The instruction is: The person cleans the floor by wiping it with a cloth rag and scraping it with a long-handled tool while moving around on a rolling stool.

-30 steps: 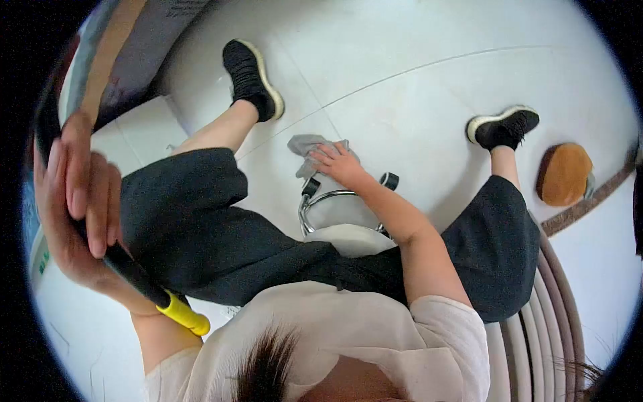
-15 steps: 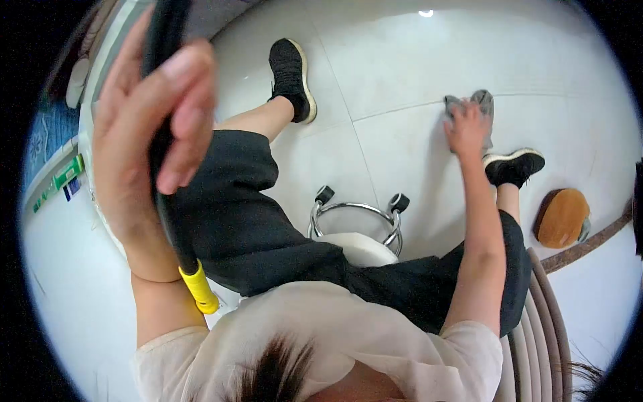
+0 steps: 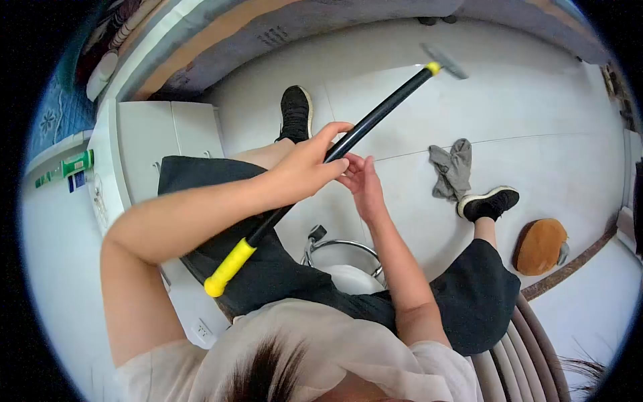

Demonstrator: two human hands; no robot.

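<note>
My left hand [image 3: 309,164] is closed around the black pole of a long-handled scraper [image 3: 385,105]. The pole runs diagonally, its yellow grip [image 3: 231,266] low over my left thigh and its thin grey head [image 3: 445,61] raised at the upper right. Beside the pole, just below my left fingertips, my right hand [image 3: 366,191] has its fingers apart and slightly bent. Whether its fingertips touch the pole I cannot tell. A crumpled grey cloth [image 3: 452,169] lies on the floor near my right shoe [image 3: 492,203].
Under me is a stool with a chrome ring [image 3: 345,244]. A brown cushion-like object [image 3: 540,248] lies on the floor at the right. White cabinets [image 3: 149,137] stand at the left, and a green tube [image 3: 77,163] is on the white surface. A grey padded edge [image 3: 295,37] curves along the top.
My right hand has let go of the grey cloth and come up beside the pole. My left hand has lowered the scraper from near the camera, bringing its whole length into view.
</note>
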